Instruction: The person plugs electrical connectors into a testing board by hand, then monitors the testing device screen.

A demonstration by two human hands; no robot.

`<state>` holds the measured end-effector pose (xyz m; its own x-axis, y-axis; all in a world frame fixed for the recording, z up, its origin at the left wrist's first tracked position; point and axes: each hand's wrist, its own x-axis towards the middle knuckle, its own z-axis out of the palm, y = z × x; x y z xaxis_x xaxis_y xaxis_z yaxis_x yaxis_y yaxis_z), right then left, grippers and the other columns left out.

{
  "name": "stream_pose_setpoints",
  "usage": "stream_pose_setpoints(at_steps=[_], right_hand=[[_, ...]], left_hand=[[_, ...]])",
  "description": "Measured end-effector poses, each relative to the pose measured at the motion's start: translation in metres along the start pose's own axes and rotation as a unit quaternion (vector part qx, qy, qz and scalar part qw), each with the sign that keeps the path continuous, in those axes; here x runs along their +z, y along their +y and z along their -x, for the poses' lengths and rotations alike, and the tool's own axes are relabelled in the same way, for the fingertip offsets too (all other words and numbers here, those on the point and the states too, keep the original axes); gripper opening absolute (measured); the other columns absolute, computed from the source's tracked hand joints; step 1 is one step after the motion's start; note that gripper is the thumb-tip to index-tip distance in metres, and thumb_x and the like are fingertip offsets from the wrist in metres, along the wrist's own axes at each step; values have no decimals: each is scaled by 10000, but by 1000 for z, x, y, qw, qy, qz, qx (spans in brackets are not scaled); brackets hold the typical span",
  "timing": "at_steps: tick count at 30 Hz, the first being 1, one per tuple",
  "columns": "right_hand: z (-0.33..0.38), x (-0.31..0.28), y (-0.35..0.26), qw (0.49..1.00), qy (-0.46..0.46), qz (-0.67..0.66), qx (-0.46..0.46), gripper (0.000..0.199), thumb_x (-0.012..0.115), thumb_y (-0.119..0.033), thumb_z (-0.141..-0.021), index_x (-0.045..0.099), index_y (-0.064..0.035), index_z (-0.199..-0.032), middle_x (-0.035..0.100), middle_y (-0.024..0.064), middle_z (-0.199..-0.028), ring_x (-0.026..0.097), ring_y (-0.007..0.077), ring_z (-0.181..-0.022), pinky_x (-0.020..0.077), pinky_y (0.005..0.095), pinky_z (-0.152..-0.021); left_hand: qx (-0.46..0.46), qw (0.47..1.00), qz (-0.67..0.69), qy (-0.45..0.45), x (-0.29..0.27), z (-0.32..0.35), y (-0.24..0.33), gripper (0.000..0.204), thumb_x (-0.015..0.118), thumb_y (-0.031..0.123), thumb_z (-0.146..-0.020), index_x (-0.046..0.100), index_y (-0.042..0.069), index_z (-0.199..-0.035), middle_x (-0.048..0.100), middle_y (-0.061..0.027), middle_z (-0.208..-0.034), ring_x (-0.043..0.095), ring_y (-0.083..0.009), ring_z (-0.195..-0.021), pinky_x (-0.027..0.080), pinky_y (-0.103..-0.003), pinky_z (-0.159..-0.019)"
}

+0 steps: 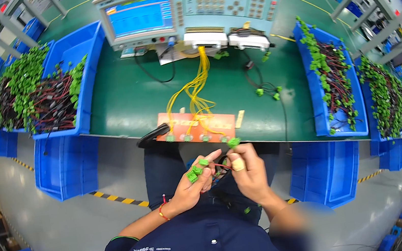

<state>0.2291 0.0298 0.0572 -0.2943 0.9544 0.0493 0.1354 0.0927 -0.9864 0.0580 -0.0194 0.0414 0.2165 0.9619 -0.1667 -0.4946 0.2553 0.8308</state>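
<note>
While both hands work just off the bench's near edge, over the lap, the left hand (189, 188) is curled palm-up round a cluster of green connectors (195, 172) w/ red/black wires (219, 166), prob. to keep the loose ends bunched. The right hand (248, 170), one finger taped, pinches a single green plug (233, 142) betw. thumb & fingertips, raised toward the orange test fixture (196, 128) at that edge, its yellow leads (198, 85) running back to the tester unit (185, 12). Blue bins (83, 75) of harnesses sit at L & R ends, within reach.
</note>
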Motion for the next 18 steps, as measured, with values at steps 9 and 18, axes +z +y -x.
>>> stream_pose_setpoints(at_steps=[9, 18], right_hand=[[9, 63, 41, 970, -48, -173, 166, 85, 454, -93, -1023, 476, -29, -972, 579, 50, -852, 525, 79, -686, 444, 224, -613], [13, 44, 54, 995, -11, -78, 56, 62, 561, -56, -958, 559, 5, -961, 623, 86, -968, 604, 139, -797, 487, 266, -766]], left_hand=[[52, 988, -26, 142, -39, 6, -16, 281, 492, 198, -1029, 600, -42, -1127, 522, -11, -1041, 410, -26, -633, 318, -202, -537], [32, 976, 47, 211, -52, -11, -20, 186, 534, 199, -1012, 606, 31, -977, 617, -13, -798, 367, -8, -492, 285, -187, -458]])
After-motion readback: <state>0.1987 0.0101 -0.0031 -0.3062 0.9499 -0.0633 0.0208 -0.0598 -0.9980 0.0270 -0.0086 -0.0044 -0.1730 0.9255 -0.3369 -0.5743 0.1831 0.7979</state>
